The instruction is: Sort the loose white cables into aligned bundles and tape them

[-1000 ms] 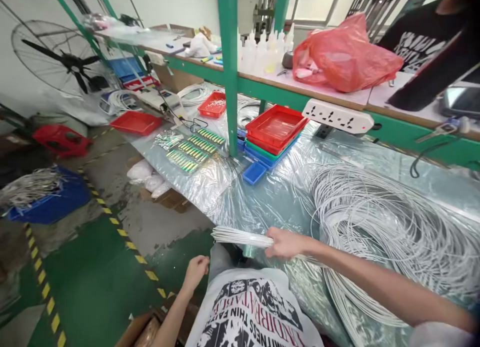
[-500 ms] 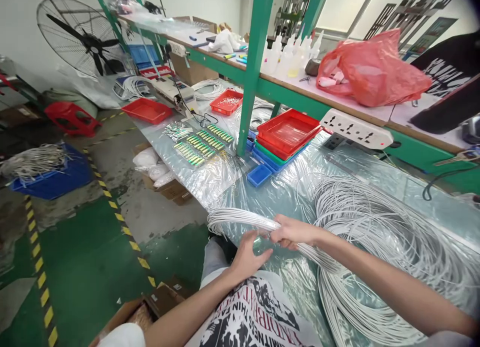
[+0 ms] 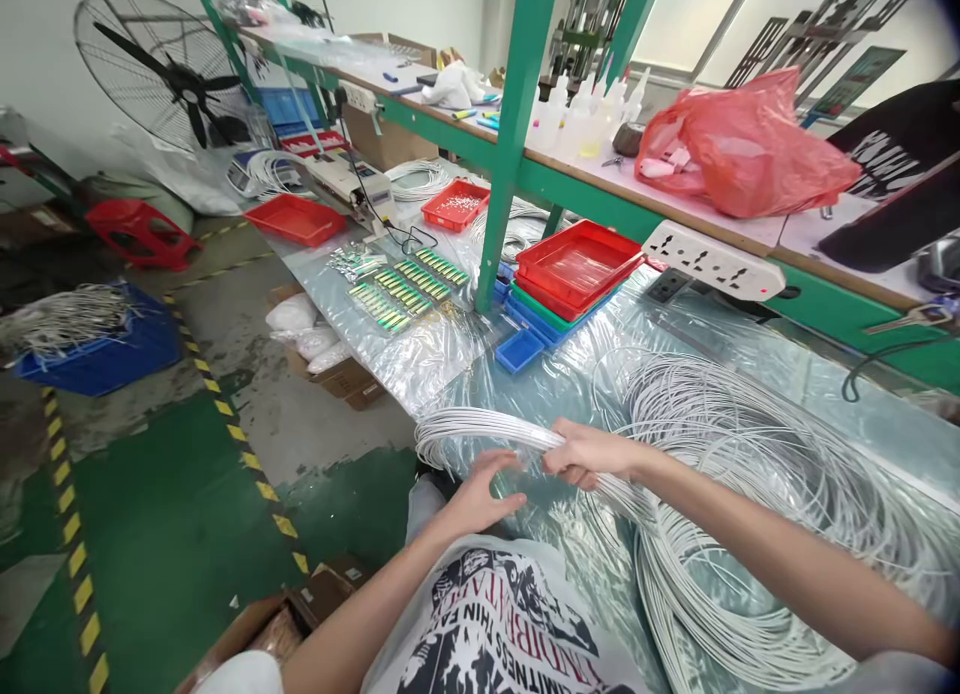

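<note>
A bundle of thin white cables (image 3: 480,426) runs across the front of the bench, its left end looped over near the table edge. My right hand (image 3: 589,454) is wrapped round this bundle, and the cables carry on behind it towards the right. Just below and left of the grip, my left hand (image 3: 484,494) is open, thumb and fingers apart, holding nothing. It is close under the bundle, apart from it as far as I can see. A large loose coil of white cable (image 3: 705,414) spreads over the bench on the right, partly hidden beneath my right forearm.
Stacked red trays (image 3: 574,264) stand mid-bench beside a small blue tray (image 3: 519,351). Rows of green parts (image 3: 412,286) lie further left. A green post (image 3: 510,154) rises from the bench, and a power strip (image 3: 712,261) runs along the shelf edge.
My left hand has drawn slightly left and away from my right hand. The right hand keeps its hold on the cable bundle, almost unmoved.
</note>
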`<state>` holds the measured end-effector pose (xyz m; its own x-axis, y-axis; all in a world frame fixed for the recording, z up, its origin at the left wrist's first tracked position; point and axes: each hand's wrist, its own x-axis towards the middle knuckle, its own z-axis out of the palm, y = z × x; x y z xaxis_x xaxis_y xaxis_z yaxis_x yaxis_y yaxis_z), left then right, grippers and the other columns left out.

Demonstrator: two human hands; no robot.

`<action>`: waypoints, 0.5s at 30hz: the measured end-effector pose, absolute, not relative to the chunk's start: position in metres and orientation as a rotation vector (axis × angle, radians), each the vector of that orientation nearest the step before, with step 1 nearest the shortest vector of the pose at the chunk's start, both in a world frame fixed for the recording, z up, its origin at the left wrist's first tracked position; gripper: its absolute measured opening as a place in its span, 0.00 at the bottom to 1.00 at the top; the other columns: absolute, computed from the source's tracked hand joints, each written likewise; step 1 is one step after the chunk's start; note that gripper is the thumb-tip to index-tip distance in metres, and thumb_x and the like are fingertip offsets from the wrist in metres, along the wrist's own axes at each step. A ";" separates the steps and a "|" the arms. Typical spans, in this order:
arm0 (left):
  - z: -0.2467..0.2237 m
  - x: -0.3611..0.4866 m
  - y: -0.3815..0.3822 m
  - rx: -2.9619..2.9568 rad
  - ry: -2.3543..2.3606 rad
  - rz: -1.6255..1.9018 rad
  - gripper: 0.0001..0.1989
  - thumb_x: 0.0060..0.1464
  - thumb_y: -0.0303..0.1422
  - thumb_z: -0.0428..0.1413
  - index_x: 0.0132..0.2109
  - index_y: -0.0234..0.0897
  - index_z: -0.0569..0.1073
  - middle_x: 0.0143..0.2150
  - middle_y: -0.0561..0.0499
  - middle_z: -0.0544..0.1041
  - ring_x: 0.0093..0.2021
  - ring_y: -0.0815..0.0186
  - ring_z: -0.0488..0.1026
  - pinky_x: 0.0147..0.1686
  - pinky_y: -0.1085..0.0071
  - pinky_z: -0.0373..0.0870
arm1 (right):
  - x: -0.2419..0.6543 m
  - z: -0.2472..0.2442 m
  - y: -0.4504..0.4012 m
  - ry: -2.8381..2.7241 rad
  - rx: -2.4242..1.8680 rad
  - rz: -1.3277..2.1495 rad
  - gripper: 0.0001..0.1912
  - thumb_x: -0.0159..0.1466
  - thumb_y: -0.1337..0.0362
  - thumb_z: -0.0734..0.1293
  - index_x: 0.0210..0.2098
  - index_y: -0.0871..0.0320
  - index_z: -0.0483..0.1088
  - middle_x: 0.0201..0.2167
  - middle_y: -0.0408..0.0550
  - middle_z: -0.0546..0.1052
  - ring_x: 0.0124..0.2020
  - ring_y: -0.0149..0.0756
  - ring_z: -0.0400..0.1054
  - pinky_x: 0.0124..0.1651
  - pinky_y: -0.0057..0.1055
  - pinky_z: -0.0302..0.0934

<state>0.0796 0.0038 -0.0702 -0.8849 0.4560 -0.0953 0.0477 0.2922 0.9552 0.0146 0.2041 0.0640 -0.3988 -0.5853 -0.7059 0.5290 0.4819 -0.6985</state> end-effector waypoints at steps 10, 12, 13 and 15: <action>-0.126 0.079 0.021 0.117 2.733 1.526 0.38 0.53 0.39 0.59 0.65 0.39 0.50 0.65 0.39 0.58 0.67 0.50 0.54 0.64 0.49 0.53 | 0.008 0.067 0.194 1.580 -0.035 -1.235 0.14 0.49 0.67 0.64 0.18 0.56 0.52 0.12 0.33 0.51 0.14 0.22 0.41 0.15 0.21 0.39; -0.127 0.071 0.030 0.091 2.714 1.565 0.38 0.52 0.39 0.60 0.65 0.37 0.52 0.65 0.37 0.58 0.67 0.48 0.53 0.64 0.49 0.53 | 0.007 0.068 0.192 1.575 -0.030 -1.229 0.14 0.49 0.67 0.64 0.17 0.56 0.51 0.12 0.33 0.51 0.14 0.22 0.41 0.15 0.21 0.39; -0.126 0.066 0.034 0.080 2.698 1.593 0.38 0.51 0.39 0.60 0.64 0.36 0.53 0.65 0.36 0.58 0.67 0.47 0.53 0.64 0.49 0.53 | 0.006 0.068 0.191 1.571 -0.027 -1.225 0.14 0.49 0.66 0.64 0.17 0.56 0.51 0.12 0.33 0.51 0.14 0.22 0.41 0.15 0.21 0.39; -0.121 0.058 0.041 0.091 2.630 1.671 0.38 0.49 0.39 0.62 0.63 0.34 0.55 0.63 0.35 0.60 0.66 0.48 0.56 0.63 0.50 0.55 | 0.005 0.069 0.191 1.567 -0.025 -1.223 0.14 0.48 0.66 0.64 0.17 0.56 0.51 0.11 0.33 0.51 0.14 0.21 0.41 0.15 0.21 0.39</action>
